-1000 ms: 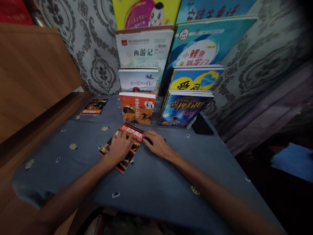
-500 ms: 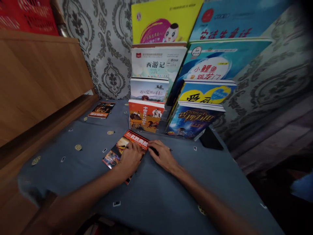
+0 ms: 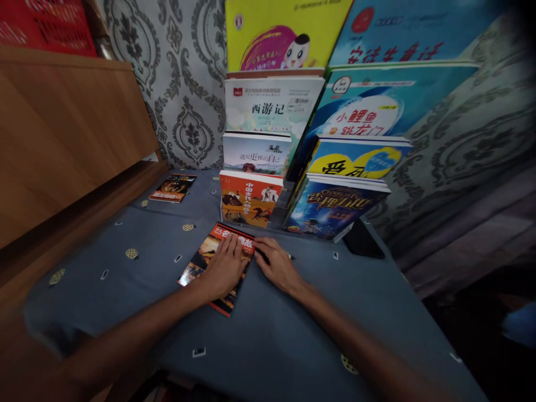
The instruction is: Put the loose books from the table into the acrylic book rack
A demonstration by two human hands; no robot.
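A book with an orange-and-black illustrated cover [image 3: 209, 248] lies flat and slanted on the cloth-covered table. My left hand [image 3: 226, 265] rests on its cover, fingers stretched out and close together, hiding part of the title. At the book's upper right edge is my right hand [image 3: 276, 265], its fingertips touching the edge and the thumb apart from the fingers. Just behind stands an orange book [image 3: 250, 204] at the front of the left row. A dark blue book [image 3: 330, 206] fronts the right row.
A similar small book [image 3: 172, 188] lies at the table's far left. Behind the orange book rise a white book [image 3: 272, 103] and a yellow book [image 3: 268, 33]. A black flat object [image 3: 363, 240] lies right of the rows. A wooden cabinet [image 3: 75, 128] borders the left side.
My left hand's fingers have straightened and slid up over the cover's title. The book has turned slightly. My right hand stays at its edge.
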